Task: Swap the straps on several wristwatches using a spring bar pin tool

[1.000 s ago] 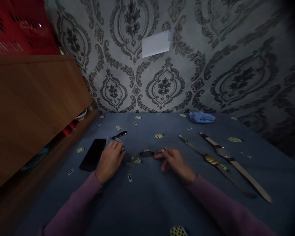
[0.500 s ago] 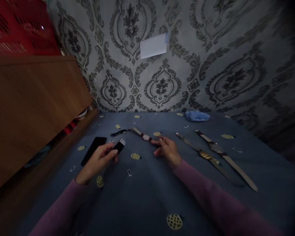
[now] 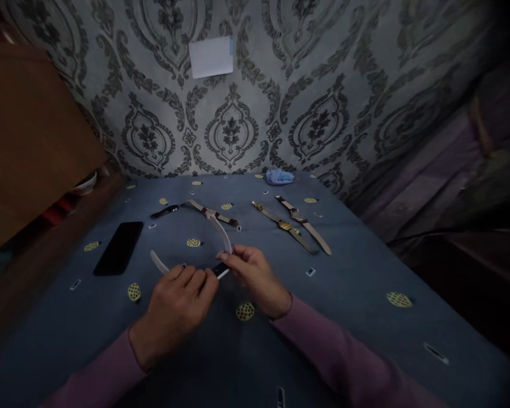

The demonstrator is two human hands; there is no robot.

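Observation:
Between my hands is a smartwatch [image 3: 220, 270] with a dark face and an open white strap, its two ends curving up and away from me. My left hand [image 3: 181, 303] is closed around the watch's left side, covering part of the strap. With thumb and fingers, my right hand [image 3: 255, 277] pinches the right side where the strap joins the case. Just beyond them, a brown-and-beige wristwatch [image 3: 210, 213] lies flat, partly behind the raised strap. A small black-strapped watch [image 3: 165, 211] rests to its left.
A black phone [image 3: 119, 247] lies at the left, near a wooden cabinet [image 3: 34, 141]. To the right are a gold watch [image 3: 285, 225] and a watch with a pale strap [image 3: 297, 215]. A crumpled blue cloth [image 3: 279, 177] sits by the wall on the patterned blue sheet [image 3: 344, 317].
My right hand has left the brown-and-beige watch and taken hold of the smartwatch. My left hand has brought it closer and to the right, its strap now spread. The view has turned right.

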